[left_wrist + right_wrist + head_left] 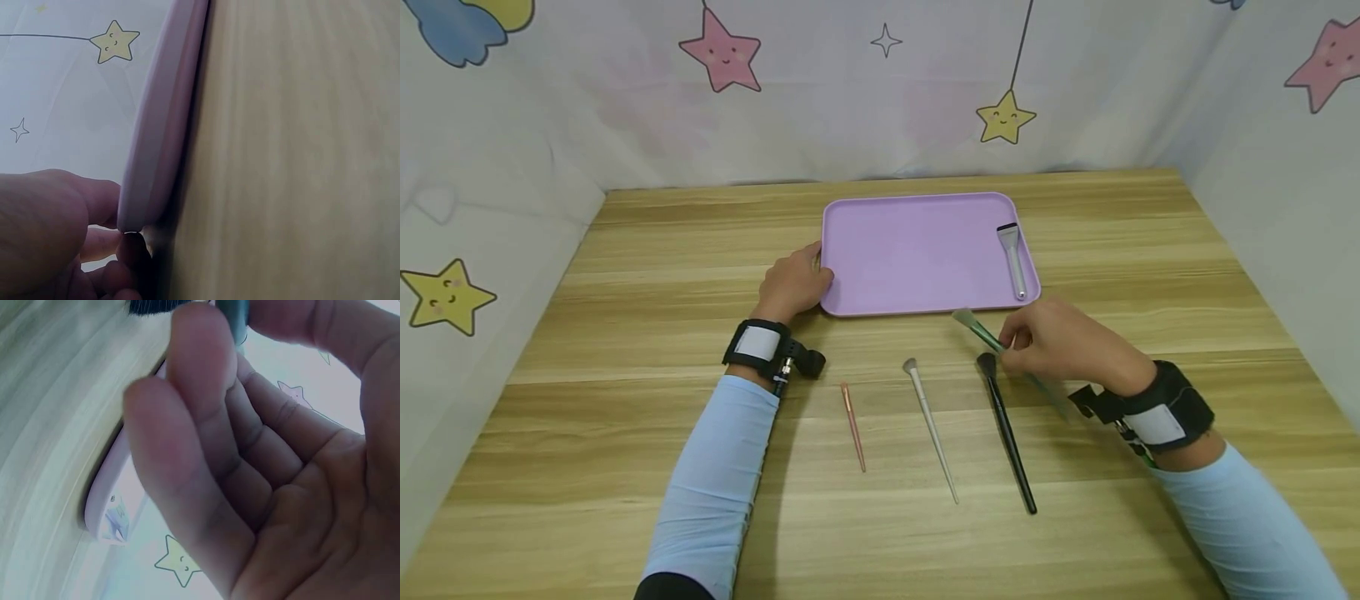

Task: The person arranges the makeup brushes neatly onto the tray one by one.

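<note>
My left hand grips the near left corner of a purple tray; in the left wrist view the thumb lies on the tray's rim and fingertips are at its underside. My right hand pinches a green makeup brush between thumb and fingers, just above the table by the tray's near right corner. Its bristles point up and left toward the tray. In the right wrist view only a bit of the green handle shows. A flat makeup brush with dark-tipped bristles lies along the tray's right side.
In front of the tray, three makeup brushes lie on the wooden table: a short pink one, a pale slender one and a large black one nearest my right hand. A star-patterned cloth stands behind the table.
</note>
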{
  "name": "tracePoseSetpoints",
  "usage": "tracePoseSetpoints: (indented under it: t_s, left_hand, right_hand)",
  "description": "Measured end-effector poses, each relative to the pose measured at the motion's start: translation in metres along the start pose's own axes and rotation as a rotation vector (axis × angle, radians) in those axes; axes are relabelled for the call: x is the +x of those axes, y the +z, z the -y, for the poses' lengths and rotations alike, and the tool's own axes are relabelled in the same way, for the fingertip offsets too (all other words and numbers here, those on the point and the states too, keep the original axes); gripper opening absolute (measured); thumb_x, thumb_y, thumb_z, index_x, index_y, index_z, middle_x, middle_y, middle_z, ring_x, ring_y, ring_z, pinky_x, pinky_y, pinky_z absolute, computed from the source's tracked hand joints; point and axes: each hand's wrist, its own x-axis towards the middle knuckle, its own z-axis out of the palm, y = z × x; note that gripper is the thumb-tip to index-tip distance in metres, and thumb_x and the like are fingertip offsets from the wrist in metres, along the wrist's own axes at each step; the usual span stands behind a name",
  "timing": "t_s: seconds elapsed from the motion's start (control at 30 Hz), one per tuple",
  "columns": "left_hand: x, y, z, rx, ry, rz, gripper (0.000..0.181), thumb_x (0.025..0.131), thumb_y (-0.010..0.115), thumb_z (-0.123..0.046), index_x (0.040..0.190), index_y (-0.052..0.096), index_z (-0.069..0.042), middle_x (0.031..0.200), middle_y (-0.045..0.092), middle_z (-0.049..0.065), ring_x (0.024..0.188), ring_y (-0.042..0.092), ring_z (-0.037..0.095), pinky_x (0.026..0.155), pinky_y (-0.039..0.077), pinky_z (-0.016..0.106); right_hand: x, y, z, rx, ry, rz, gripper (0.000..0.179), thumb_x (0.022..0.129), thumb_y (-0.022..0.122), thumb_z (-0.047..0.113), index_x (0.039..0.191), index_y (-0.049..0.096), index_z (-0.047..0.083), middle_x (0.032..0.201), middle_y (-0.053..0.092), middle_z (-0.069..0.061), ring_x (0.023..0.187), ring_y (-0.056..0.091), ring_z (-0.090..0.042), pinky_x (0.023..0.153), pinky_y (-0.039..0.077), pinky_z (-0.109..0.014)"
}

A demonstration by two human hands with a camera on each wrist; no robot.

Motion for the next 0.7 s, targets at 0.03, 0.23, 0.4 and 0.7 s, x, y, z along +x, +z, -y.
tracePoseSetpoints:
  t_s: [0.03,0.23,0.4,0.7]
  left_hand:
    - [-0.0001,-0.0001,0.0000,0.001,0.001,0.000,0.066,0.096,0.047,-0.027,0.159,0.034,-0.012,0.151,0.047,0.017,0.106,0.054,0.036,0.080,0.045,0.046]
    - [0.0000,-0.0001,0.0002,0.003,0.008,-0.002,0.066,0.096,0.047,-0.027,0.159,0.035,-0.012,0.150,0.048,0.017,0.103,0.054,0.035,0.076,0.043,0.044]
    - [0.0000,0.0004,-0.0002,0.003,0.001,0.000,0.066,0.097,0.048,-0.027,0.159,0.034,-0.011,0.151,0.047,0.017,0.107,0.054,0.036,0.081,0.044,0.046]
    - [0.0007,0.0006,0.0001,0.009,0.002,0.002,0.066,0.097,0.048,-0.027,0.159,0.033,-0.010,0.153,0.045,0.018,0.108,0.053,0.036,0.082,0.044,0.046]
  right_hand:
    - [0.0003,0.0001,-0.0001,-0.007,-0.001,-0.007,0.004,0.083,0.073,0.007,0.086,0.074,0.004,0.074,0.066,0.003,0.066,0.060,-0.012,0.065,0.051,-0.036]
    - [0.0022,0.0008,0.0017,0.015,0.016,-0.027,0.006,0.085,0.075,0.009,0.085,0.076,0.004,0.070,0.067,0.004,0.060,0.060,-0.010,0.059,0.051,-0.033]
    - [0.0026,-0.0004,0.0052,0.098,0.093,-0.006,0.011,0.089,0.073,0.011,0.091,0.075,0.001,0.064,0.067,0.004,0.050,0.061,-0.013,0.054,0.051,-0.032]
    - [0.0054,-0.0009,0.0069,0.119,0.137,-0.044,0.021,0.090,0.071,0.014,0.099,0.074,-0.005,0.067,0.069,0.001,0.052,0.064,-0.014,0.054,0.053,-0.031]
